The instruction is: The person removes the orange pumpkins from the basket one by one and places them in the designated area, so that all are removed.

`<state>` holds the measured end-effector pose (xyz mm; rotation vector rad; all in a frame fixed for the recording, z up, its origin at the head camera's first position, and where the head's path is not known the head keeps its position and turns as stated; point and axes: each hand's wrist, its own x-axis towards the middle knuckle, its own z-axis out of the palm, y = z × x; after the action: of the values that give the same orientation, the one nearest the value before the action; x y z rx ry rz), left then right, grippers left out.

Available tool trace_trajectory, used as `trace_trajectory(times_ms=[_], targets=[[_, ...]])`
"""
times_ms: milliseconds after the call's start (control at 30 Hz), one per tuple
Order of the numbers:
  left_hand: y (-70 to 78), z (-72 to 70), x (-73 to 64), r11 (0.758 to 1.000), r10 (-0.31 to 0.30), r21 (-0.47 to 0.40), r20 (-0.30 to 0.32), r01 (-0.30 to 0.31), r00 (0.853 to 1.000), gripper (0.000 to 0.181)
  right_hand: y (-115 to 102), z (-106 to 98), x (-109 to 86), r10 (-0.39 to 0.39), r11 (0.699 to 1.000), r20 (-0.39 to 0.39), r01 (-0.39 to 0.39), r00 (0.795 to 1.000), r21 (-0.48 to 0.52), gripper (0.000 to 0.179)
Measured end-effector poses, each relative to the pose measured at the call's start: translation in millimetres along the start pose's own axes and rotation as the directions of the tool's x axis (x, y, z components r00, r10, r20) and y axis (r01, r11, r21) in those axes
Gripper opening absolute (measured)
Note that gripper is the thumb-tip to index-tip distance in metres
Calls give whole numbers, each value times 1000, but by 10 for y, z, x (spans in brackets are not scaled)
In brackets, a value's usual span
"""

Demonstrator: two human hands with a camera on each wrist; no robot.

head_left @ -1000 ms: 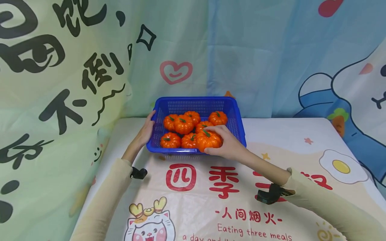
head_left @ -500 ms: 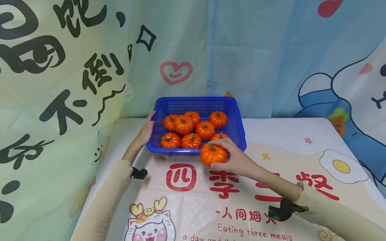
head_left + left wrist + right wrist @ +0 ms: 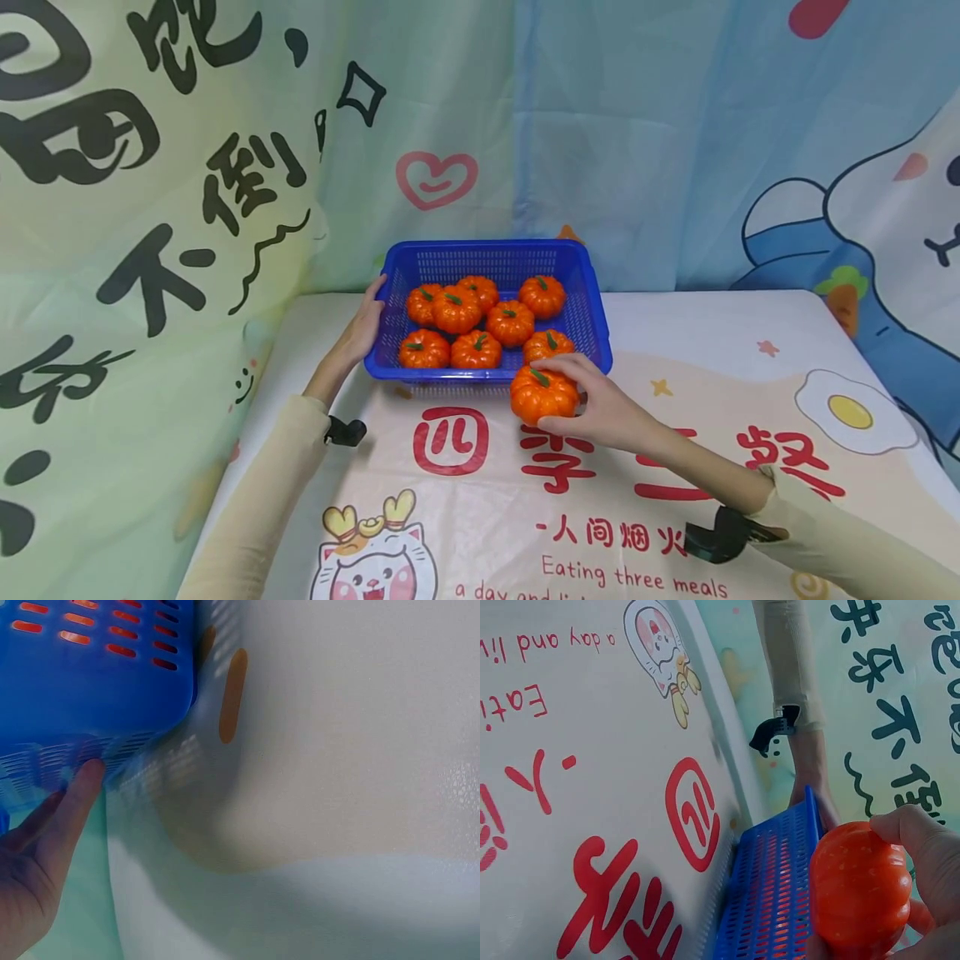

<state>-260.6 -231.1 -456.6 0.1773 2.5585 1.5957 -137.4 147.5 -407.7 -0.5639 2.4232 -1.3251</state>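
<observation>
My right hand (image 3: 600,402) holds a small orange pumpkin (image 3: 543,397) with a green stem, thumb and fingers around its side. In the head view this pumpkin overlaps the front rim of a blue plastic basket (image 3: 420,375). The right wrist view shows the same pumpkin (image 3: 861,892) large, beside the perforated basket wall (image 3: 769,877). My left hand (image 3: 364,321) lies along the basket's left side, fingertips near the rim. Seen from the left wrist, straight fingers (image 3: 69,817) touch the basket wall (image 3: 97,690). Several similar pumpkins (image 3: 457,310) lie inside the basket.
The basket stands at the back of a table under a printed cloth (image 3: 465,517) with red characters and cartoons. A printed curtain (image 3: 622,150) hangs right behind it. Dark cameras are strapped to both wrists, the right one (image 3: 723,533) close over the cloth.
My right hand has carried the gripped pumpkin from over the basket's front part forward of its rim, towards me and slightly right, uncovering pumpkins behind it. The left hand and basket have stayed put.
</observation>
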Motion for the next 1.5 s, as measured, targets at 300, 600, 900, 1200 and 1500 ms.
trace_trajectory(times_ms=[300,600,900,1200,1500], targets=[[315,-12,-160,1000,-17,5,24,17,1000,55,34,-69,-64,48,999,-32,-48,998,-4,68],[333,-8,-148,1000,-12,-1,16,12,1000,55,72,-200,-118,141,990,-77,-140,987,24,81],[317,-7,-150,1000,-23,-5,22,23,999,55,125,-314,-178,119,993,-119,-119,986,6,79],[296,-14,-147,1000,-9,-12,21,10,1000,55,190,-434,-198,134,991,-149,-133,980,19,78],[292,-8,-144,1000,-5,-13,22,5,1000,55,426,-794,-52,227,973,-260,-229,939,20,82]])
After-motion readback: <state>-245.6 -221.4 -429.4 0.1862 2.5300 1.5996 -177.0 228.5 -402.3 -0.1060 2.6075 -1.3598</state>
